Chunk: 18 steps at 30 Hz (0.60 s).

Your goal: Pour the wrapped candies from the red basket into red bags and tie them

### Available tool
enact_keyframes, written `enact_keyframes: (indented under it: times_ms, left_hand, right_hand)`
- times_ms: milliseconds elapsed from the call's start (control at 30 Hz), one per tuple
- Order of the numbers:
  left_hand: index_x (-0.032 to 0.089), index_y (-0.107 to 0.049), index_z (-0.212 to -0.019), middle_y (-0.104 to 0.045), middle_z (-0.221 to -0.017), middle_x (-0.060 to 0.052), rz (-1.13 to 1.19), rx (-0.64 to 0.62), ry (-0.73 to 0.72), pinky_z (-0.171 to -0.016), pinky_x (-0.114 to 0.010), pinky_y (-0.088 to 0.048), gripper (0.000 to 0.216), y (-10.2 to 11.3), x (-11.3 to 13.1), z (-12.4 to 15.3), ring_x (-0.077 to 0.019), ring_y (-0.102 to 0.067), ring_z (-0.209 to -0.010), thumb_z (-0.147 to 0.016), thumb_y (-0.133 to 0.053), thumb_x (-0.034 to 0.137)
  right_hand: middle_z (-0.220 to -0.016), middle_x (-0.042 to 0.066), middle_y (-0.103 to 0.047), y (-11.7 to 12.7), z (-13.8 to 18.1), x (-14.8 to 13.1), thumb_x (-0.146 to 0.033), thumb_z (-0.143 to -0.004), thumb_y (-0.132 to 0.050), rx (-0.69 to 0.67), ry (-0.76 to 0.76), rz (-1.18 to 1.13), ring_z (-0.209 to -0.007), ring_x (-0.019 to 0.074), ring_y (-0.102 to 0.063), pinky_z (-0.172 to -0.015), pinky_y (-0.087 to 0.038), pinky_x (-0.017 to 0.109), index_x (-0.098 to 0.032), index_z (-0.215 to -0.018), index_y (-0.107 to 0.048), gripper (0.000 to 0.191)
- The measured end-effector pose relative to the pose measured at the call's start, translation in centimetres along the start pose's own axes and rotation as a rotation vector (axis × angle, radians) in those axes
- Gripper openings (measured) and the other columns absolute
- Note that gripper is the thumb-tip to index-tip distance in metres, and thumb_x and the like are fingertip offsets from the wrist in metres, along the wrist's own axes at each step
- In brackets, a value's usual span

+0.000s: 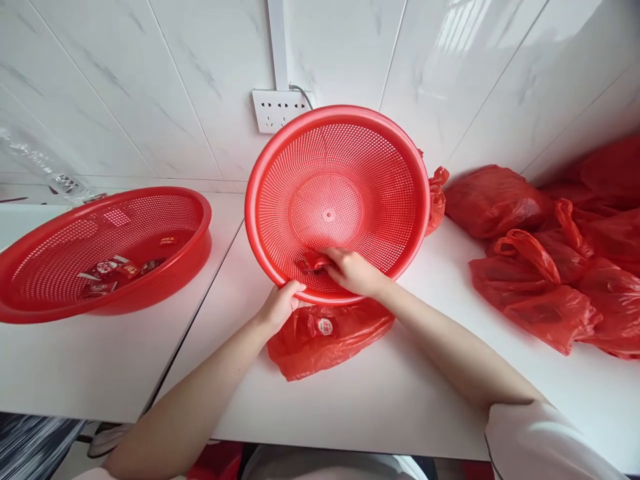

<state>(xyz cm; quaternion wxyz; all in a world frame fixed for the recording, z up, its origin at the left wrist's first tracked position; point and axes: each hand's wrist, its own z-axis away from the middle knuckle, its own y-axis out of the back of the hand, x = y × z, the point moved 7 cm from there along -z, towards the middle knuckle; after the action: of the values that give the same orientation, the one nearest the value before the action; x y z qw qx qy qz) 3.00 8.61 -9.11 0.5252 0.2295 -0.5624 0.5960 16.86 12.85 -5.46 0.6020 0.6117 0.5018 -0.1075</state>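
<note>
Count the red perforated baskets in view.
2: the left basket, at the picture's left edge, and the tilted basket at centre, held by the left hand. No others show.

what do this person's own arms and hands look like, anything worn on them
The left hand and right hand are bare: no gloves, and no watch or bracelet shows at either wrist. Both forearms are uncovered. A pale, loose right sleeve ends near the elbow; only a sliver of the left sleeve shows at the bottom edge.
</note>
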Motion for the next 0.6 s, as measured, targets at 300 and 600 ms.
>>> enact_keyframes:
  times_ms: [300,600]
  left_hand:
    - [0.011,-0.065,-0.103,-0.071,-0.104,-0.012,0.130,0.017,0.016,-0.094,-0.045,-0.050,0.031,1.5,0.8,-1.0,-0.0274,-0.065,-0.102,-0.076,-0.051,0.019]
    - [0.009,-0.065,-0.101,-0.072,-0.099,-0.012,0.104,0.048,0.003,-0.092,-0.045,-0.050,0.031,1.8,1.0,-1.0,-0.0277,-0.066,-0.098,-0.075,-0.052,0.018]
  right_hand:
    - [-0.100,0.006,-0.071,0.4,-0.6,2.4,-0.039,-0.085,-0.062,0.173,-0.414,-1.278,-0.092,0.0170,-0.068,-0.088,-0.058,0.032,-0.018,-0.104,-0.062,0.028]
    - [-0.096,0.004,-0.072,-0.4,-0.2,2.0,-0.025,-0.073,-0.075,0.105,-0.376,-1.230,-0.088,0.0130,-0.069,-0.084,-0.059,0.023,-0.014,-0.091,-0.070,0.021]
